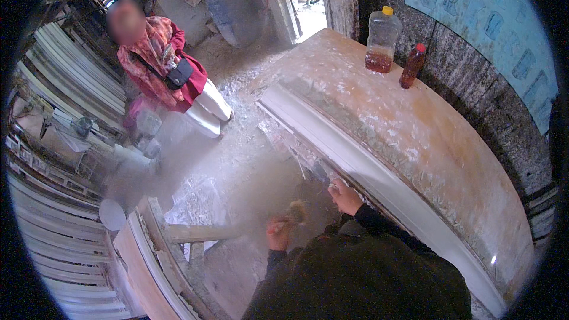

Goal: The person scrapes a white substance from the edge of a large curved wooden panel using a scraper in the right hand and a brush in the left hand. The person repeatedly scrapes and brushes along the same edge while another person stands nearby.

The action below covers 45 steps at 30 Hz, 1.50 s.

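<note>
My left hand is closed around a tuft of tan fibre, low in front of my body. To its right, my right hand is closed on a small tool with a greyish flat end, perhaps a scraper; its exact kind is too unclear to tell. That hand is beside the near edge of a long white moulding, which lies along the near side of a large, stained brown worktable.
A clear bottle with a yellow cap and a smaller red-capped bottle stand at the table's far side. A person in red stands far left. White strips are racked left, near another bench. A blue barrel stands behind.
</note>
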Tool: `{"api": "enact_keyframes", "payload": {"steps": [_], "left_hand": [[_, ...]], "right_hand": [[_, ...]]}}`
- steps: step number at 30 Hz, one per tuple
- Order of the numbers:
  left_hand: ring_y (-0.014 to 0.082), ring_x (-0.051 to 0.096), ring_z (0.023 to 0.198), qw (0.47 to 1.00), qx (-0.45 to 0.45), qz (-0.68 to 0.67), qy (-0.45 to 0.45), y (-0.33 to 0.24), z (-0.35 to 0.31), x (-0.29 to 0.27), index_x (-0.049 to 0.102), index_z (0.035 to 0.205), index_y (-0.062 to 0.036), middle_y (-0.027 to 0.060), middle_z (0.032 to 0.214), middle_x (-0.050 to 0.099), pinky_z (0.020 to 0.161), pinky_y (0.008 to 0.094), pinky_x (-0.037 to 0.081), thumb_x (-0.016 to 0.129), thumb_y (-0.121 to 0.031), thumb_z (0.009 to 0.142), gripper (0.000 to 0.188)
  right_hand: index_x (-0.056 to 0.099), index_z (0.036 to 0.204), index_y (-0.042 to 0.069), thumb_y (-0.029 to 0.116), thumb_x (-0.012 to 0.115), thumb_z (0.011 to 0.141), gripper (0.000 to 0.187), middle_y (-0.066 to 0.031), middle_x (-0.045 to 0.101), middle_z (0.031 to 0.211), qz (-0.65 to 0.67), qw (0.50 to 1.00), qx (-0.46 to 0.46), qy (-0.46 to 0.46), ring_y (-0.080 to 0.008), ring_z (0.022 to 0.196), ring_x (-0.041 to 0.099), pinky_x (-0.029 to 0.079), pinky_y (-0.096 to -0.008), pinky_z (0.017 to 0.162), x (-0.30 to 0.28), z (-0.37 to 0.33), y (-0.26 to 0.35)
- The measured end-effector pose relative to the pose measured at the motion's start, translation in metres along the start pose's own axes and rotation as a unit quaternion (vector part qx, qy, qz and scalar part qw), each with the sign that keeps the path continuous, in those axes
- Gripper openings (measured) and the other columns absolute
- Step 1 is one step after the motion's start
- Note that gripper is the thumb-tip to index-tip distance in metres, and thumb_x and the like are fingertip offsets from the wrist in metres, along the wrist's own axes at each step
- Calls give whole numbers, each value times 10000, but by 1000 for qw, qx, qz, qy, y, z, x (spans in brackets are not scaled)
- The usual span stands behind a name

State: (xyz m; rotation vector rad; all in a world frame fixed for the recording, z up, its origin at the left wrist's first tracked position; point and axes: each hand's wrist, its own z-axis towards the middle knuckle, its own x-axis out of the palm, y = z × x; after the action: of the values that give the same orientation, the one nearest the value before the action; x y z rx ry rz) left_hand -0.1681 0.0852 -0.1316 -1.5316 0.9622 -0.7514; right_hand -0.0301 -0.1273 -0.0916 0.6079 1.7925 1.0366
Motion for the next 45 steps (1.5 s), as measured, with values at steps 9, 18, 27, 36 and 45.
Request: {"api": "enact_keyframes", "payload": {"steps": [9,18,27,36,45], "left_hand": [[153,548,800,994,107,32,20,-25,62,46,593,818,-18,56,848,580,714,275,454,625,4,693,131],[224,542,835,937,296,142,117,-82,171,77,584,799,-38,73,823,578,739,311,429,582,-4,699,105],[203,531,797,939,280,197,28,-123,269,-10,587,744,-47,76,807,575,726,283,421,602,30,691,95],[203,547,786,988,96,97,76,-92,273,-27,597,731,-44,74,852,588,719,291,430,623,18,674,88],[204,550,782,952,234,134,144,-106,291,-27,597,751,-50,75,817,578,718,287,427,615,16,685,95]], "right_hand": [[360,1136,52,249,413,885,324,-42,497,644,91,995,-22,-33,-110,382,438,382,-251,365,-32,17,3],[412,1097,46,233,445,877,291,-44,511,719,169,981,69,-72,-119,613,511,425,-262,506,-46,15,2],[416,1121,-6,304,439,868,401,-137,547,888,44,999,21,-15,-246,844,529,399,-334,773,6,85,21],[404,1124,0,316,391,872,405,-244,528,1014,-40,997,35,-60,-386,936,513,400,-424,791,43,171,72],[407,1111,30,297,397,868,361,-251,532,969,-47,995,38,-79,-413,885,512,398,-458,748,68,212,87]]}}
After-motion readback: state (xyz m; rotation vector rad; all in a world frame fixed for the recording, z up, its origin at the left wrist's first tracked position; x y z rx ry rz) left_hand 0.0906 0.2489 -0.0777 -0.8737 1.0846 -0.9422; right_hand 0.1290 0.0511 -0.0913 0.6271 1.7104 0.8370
